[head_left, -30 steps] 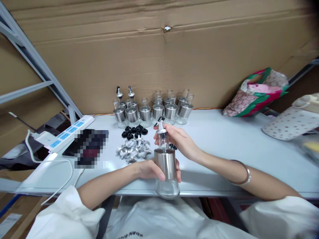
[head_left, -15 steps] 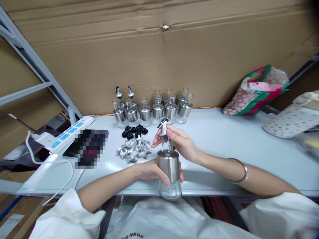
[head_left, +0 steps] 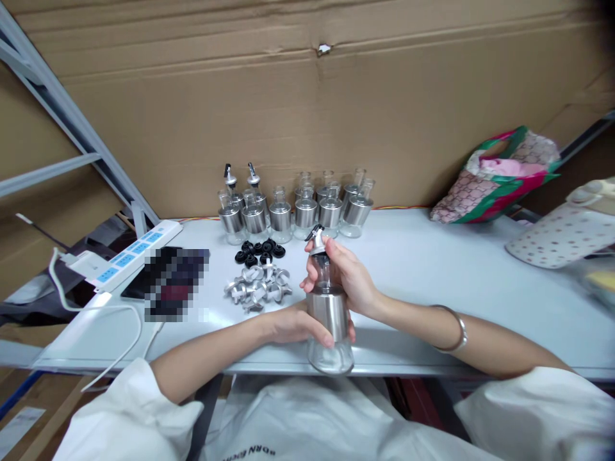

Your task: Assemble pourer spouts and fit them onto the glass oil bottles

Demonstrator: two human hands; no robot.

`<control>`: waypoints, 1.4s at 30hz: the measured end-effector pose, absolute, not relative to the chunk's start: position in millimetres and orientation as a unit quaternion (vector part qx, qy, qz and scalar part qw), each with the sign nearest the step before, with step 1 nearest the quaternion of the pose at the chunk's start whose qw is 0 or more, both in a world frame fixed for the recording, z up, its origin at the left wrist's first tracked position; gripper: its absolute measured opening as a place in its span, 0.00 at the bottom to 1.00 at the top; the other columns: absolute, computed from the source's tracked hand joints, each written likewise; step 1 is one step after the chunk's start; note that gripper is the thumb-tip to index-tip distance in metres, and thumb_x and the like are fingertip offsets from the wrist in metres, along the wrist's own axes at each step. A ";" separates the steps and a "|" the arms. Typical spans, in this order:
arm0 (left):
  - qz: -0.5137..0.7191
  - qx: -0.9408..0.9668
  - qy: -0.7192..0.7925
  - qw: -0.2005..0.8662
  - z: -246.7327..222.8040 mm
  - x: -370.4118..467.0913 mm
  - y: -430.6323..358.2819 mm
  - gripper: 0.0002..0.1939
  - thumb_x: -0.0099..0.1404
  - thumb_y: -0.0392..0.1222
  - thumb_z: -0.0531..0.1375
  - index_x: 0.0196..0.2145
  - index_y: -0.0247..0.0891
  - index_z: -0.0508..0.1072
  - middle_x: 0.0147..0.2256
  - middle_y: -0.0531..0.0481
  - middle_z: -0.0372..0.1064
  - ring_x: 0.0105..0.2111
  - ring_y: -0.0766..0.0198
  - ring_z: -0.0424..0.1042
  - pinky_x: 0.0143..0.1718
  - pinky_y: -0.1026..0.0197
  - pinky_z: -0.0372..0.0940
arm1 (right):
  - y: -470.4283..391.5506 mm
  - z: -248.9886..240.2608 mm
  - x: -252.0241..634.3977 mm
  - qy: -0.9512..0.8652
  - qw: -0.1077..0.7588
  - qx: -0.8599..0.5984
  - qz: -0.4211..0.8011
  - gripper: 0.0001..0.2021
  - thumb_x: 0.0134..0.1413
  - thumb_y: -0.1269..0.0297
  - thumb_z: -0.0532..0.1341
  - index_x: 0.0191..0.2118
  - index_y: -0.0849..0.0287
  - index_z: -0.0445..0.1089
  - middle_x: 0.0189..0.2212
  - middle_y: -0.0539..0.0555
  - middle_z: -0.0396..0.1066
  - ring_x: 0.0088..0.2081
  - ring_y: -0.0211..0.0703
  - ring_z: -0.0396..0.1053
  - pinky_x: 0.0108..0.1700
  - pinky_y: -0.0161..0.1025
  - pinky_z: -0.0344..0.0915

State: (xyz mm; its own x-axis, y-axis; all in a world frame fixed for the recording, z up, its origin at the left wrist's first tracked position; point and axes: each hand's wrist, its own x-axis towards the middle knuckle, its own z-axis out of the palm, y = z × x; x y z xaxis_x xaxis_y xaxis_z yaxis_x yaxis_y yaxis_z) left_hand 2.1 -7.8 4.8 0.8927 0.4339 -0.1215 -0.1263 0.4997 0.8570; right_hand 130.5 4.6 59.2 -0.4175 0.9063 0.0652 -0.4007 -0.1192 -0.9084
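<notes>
A glass oil bottle (head_left: pixel 329 310) with a steel sleeve stands upright at the table's front edge. My left hand (head_left: pixel 300 325) is wrapped round its body, thumb across the front. My right hand (head_left: pixel 353 275) curls round the neck from the right, its thumb and fingers at the pourer (head_left: pixel 318 242), a metal spout with a black flap that sits in the bottle's mouth. Left of the hands lie a pile of loose metal pourer tops (head_left: pixel 259 287) with white stems and a cluster of black stoppers (head_left: pixel 259 251).
Several open glass bottles (head_left: pixel 280 214) line the cardboard wall (head_left: pixel 384 96); two behind them carry pourers (head_left: pixel 254 176). A power strip (head_left: pixel 139 253), a white cable (head_left: pixel 129 314) and a dark, partly blurred device (head_left: pixel 139 282) lie left. A patterned bag (head_left: pixel 461 192) and a dotted container (head_left: pixel 552 237) stand right.
My right hand has closed round the bottle's neck, its fingers now curled in below the pourer. The bottle has risen slightly in view, with my left hand still on its body.
</notes>
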 end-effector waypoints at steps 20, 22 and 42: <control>0.159 0.442 0.134 0.873 3.4 0.2 -9.2 0.27 0.36 0.36 0.73 0.36 0.36 0.72 0.33 0.50 0.73 0.35 0.63 0.71 0.41 0.59 0.61 | 19.6 75.7 142.9 -0.583 0.593 -0.292 0.473 0.19 0.57 0.42 0.54 0.39 0.53 0.60 0.23 0.44 0.65 0.18 0.29 0.59 0.19 0.28 0.56; 0.158 0.429 0.118 0.881 0.9 0.3 -8.5 0.27 0.36 0.36 0.72 0.37 0.35 0.72 0.33 0.50 0.74 0.35 0.64 0.72 0.41 0.60 0.61 | 21.2 87.2 154.5 -0.649 0.525 -0.295 0.465 0.18 0.58 0.43 0.53 0.40 0.54 0.59 0.21 0.43 0.65 0.12 0.26 0.51 0.14 0.27 0.46; 0.194 0.378 0.138 0.895 -6.7 5.8 -8.6 0.22 0.54 0.46 0.67 0.43 0.35 0.68 0.36 0.45 0.72 0.36 0.60 0.74 0.48 0.52 0.57 | 62.1 160.2 140.5 -0.803 0.487 -0.344 -0.001 0.19 0.60 0.46 0.52 0.42 0.57 0.65 0.18 0.45 0.63 0.18 0.34 0.60 0.24 0.34 0.58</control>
State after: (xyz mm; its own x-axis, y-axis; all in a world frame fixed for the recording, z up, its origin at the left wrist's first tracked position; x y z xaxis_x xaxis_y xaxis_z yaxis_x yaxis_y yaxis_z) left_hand 5.8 -8.6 -6.7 0.8863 0.4520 -0.1010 -0.2430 0.6394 0.7294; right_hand 140.5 62.1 160.2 -0.2899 0.5510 0.7825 0.5525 0.7640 -0.3332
